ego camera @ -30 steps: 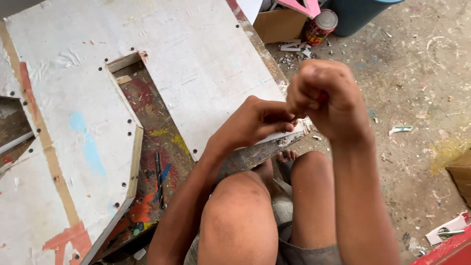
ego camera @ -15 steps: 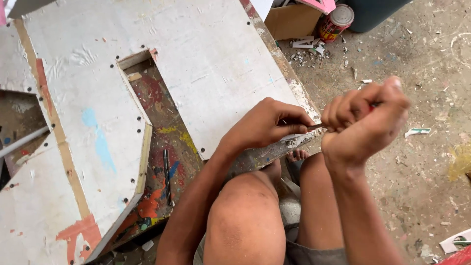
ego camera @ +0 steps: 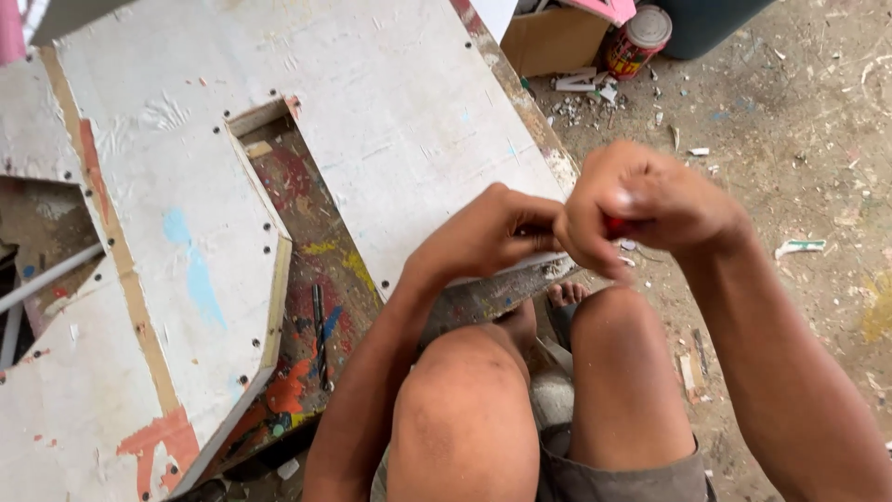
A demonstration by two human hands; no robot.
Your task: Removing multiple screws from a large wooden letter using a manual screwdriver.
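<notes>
Head view: person squats at the near corner of a big white painted board point(ego camera: 400, 102), knees point(ego camera: 465, 409) filling the bottom centre. The board's right edge runs diagonally from top centre down to that corner, with worn, chipped paint along it. Right of the edge is open dirt floor point(ego camera: 799, 149) littered with scraps, clear room on that side. Left of the hands is an angular cut-out point(ego camera: 307, 270) in the board, paint-splattered underneath, with screw holes along its rim. Both hands meet right over the board's corner, touching each other. Left hand point(ego camera: 488, 237) is curled, fingers pinched tight against the right fist; can't tell what it grips, if anything. Right hand point(ego camera: 641, 200) is a closed fist around a small red object point(ego camera: 615, 224), only a sliver showing between the fingers, so its kind is unreadable. That object sits just above the board edge, between the two hands. A bare foot point(ego camera: 565, 296) shows under the corner. At top right are a cardboard box point(ego camera: 553, 39) and a red-labelled can point(ego camera: 636, 39), well apart from the hands, with the box cut off by the frame.
</notes>
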